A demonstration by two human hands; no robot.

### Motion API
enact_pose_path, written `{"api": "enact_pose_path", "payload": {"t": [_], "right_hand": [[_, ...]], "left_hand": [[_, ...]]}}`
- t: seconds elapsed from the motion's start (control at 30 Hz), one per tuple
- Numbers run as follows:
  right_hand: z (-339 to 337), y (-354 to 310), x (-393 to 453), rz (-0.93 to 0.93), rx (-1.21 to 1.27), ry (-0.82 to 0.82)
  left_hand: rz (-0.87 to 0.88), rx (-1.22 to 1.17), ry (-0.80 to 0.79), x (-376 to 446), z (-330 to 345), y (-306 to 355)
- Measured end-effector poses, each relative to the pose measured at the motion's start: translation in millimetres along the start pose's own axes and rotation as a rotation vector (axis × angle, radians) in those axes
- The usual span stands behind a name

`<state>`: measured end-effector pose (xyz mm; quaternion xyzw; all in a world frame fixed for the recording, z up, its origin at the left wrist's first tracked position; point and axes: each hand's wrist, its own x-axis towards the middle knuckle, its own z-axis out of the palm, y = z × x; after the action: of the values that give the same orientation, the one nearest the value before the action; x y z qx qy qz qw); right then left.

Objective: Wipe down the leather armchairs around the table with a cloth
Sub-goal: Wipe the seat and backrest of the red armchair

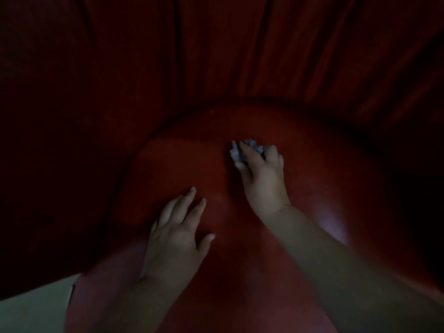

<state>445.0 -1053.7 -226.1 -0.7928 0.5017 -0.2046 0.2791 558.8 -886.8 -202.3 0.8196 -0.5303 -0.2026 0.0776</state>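
Observation:
A red leather armchair fills the dim view; its seat cushion (312, 169) lies in front of me and its channelled backrest (216, 56) rises behind. My right hand (262, 171) reaches to the back of the seat and grips a small crumpled pale cloth (236, 152), pressing it onto the leather. My left hand (177, 224) rests flat on the seat nearer to me, fingers straight and spread, holding nothing.
The chair's curved side wall (60, 164) closes in on the left, very dark. A strip of pale floor (31, 308) shows at the bottom left corner. The right side of the chair is lost in shadow.

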Motion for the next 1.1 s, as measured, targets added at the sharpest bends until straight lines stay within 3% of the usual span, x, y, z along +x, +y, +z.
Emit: {"api": "enact_pose_path", "payload": {"t": [0.1,0.23,0.43,0.83,0.9,1.0,1.1], "right_hand": [[14,-26,10,-0.052,0.007,0.015],[40,-44,24,0.06,-0.131,-0.076],[74,-84,-27,-0.336,-0.106,-0.32],[48,-81,-69,-0.617,-0.116,-0.588],[42,-73,-63,-0.595,-0.13,-0.562],[44,-61,-47,-0.509,-0.198,-0.335],[51,-56,-34,-0.263,-0.21,-0.114]], "left_hand": [[0.002,0.001,0.042,-18,-2,-10],[-0.034,0.027,0.121,-38,-2,-31],[-0.164,0.026,0.233,-55,-4,-56],[-0.348,0.002,0.183,-57,-14,-73],[-0.349,0.002,0.175,-57,-15,-74],[-0.355,-0.003,0.162,-54,-16,-76],[-0.345,-0.007,0.156,-51,-15,-76]]}}
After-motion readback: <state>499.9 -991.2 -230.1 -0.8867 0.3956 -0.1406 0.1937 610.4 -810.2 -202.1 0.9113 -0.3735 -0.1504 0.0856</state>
